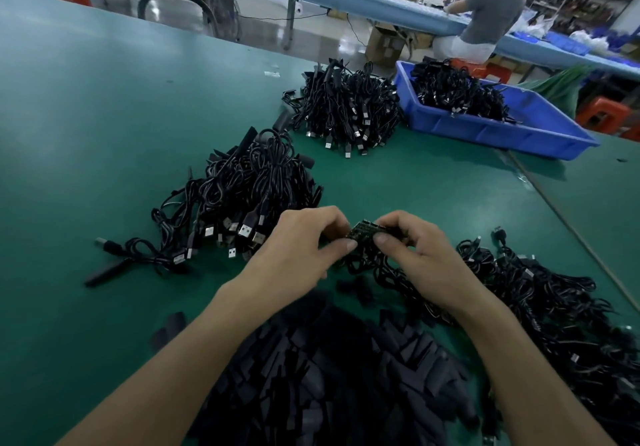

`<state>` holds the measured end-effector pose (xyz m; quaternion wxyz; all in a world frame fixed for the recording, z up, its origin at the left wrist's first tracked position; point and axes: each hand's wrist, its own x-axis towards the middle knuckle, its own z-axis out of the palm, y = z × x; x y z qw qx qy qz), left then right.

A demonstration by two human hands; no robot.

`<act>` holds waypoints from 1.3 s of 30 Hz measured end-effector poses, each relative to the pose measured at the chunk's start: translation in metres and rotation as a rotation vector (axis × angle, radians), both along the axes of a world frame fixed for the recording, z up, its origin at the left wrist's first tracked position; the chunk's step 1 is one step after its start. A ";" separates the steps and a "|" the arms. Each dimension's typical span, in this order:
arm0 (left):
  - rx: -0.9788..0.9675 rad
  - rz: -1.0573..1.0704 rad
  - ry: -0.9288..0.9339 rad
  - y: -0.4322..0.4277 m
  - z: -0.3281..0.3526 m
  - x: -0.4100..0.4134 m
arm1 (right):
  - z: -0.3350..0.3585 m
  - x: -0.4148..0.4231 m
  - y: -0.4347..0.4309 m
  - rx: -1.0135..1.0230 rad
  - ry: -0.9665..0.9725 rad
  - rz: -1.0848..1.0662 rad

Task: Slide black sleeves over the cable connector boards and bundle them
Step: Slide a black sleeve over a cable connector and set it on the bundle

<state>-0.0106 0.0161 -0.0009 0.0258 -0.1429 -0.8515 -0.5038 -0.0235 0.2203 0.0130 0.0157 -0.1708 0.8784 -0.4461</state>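
Note:
Both hands meet over the middle of the green table [104, 127]. My left hand [301, 241] and my right hand [412, 248] together pinch a small dark connector board [363, 231] between thumbs and fingers. Its black cable drops down into the tangle of loose cables [540, 293] at the right. A large heap of flat black sleeves [329, 376] lies close to me between my forearms. Whether a sleeve is on the board is not visible.
A bundle of cables with USB plugs [242, 196] lies left of my hands, and another pile [346, 109] sits further back. A blue bin [485, 127] holding more cables stands at the back right. A seated person [485, 19] works at a far bench.

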 end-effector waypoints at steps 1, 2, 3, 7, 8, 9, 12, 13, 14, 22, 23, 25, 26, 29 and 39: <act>0.027 0.001 0.003 0.000 0.000 -0.001 | 0.000 0.000 -0.001 -0.019 0.020 -0.003; 0.043 0.003 0.015 -0.001 -0.001 -0.001 | 0.001 0.001 -0.002 -0.041 0.037 -0.006; 0.059 0.007 0.024 -0.001 -0.001 -0.002 | 0.001 0.001 -0.004 -0.060 0.045 -0.002; 0.178 -0.003 -0.005 0.001 -0.001 -0.002 | 0.002 0.003 -0.010 -0.074 0.014 0.086; 0.194 -0.005 -0.016 0.000 -0.001 -0.002 | 0.002 0.002 -0.011 -0.070 0.001 0.106; 0.206 -0.005 -0.026 0.000 0.000 -0.002 | 0.002 0.001 -0.013 -0.066 -0.013 0.119; 0.259 -0.014 -0.076 0.000 0.002 -0.003 | 0.002 -0.003 -0.012 -0.077 -0.060 0.142; 0.279 -0.015 -0.101 0.000 0.003 -0.003 | 0.003 -0.004 -0.012 -0.096 -0.086 0.146; 0.299 -0.016 -0.130 0.000 0.003 -0.003 | 0.003 -0.006 -0.010 -0.123 -0.120 0.148; 0.571 -0.038 -0.410 0.002 0.006 -0.002 | 0.004 -0.017 -0.005 -0.376 -0.354 0.210; 0.621 -0.053 -0.445 0.002 0.007 -0.001 | 0.004 -0.018 -0.005 -0.428 -0.383 0.224; 0.724 -0.073 -0.468 0.003 0.012 0.001 | 0.005 -0.018 -0.004 -0.552 -0.440 0.230; 0.769 -0.063 -0.446 0.003 0.015 0.002 | 0.006 -0.018 -0.003 -0.609 -0.452 0.205; 0.878 -0.016 -0.307 -0.002 0.025 0.003 | 0.005 -0.023 0.003 -0.769 -0.385 -0.033; 0.929 0.113 0.136 -0.024 0.052 0.008 | 0.011 -0.030 0.014 -0.175 0.228 -0.557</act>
